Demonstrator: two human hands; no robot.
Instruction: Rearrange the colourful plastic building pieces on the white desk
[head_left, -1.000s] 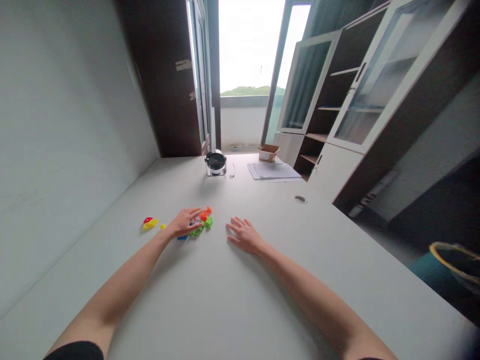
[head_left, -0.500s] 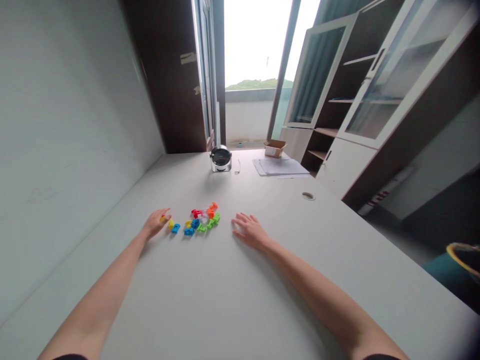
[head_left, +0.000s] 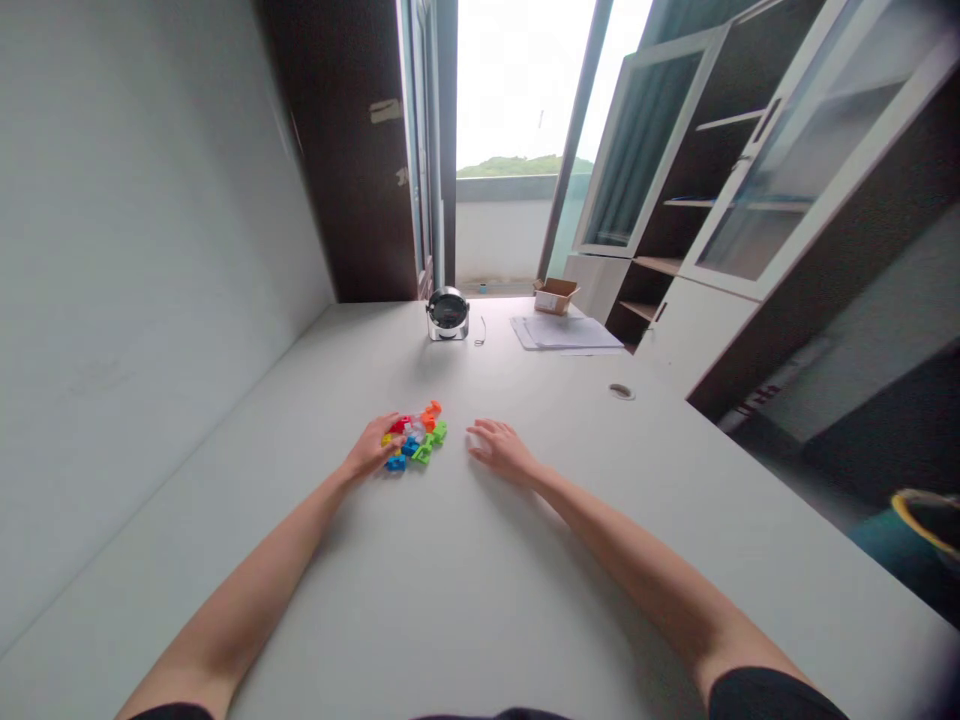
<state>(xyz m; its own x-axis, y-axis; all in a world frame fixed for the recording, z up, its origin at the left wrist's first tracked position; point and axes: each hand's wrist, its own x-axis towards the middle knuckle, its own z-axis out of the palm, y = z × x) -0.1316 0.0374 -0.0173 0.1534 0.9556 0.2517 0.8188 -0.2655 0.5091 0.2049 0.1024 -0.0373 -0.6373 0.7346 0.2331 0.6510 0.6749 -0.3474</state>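
A small heap of bright plastic pieces lies on the white table (head_left: 450,580). In it I see a green piece (head_left: 424,454), a blue piece (head_left: 396,463), an orange piece (head_left: 433,410), a red piece (head_left: 400,425), a whitish clear piece (head_left: 415,430) and some yellow. My left hand (head_left: 370,448) rests against the heap's left side, fingers apart and curved around its edge, partly hiding the yellow and red pieces. To the right of the heap, my right hand (head_left: 502,452) lies on the table with its fingers spread, holding nothing. A gap separates it from the green pieces.
Farther back on the table stand a round metal-framed device (head_left: 448,314), a thin wire (head_left: 481,331), papers (head_left: 566,332) and an open cardboard box (head_left: 555,296). A round cable hole (head_left: 622,391) is at the right. A wall (head_left: 150,300) borders the left side.
My left hand has moved right, and the yellow and blue pieces that lay apart at the left are now against the heap. My right hand stays nearly in place. The view has shifted slightly.
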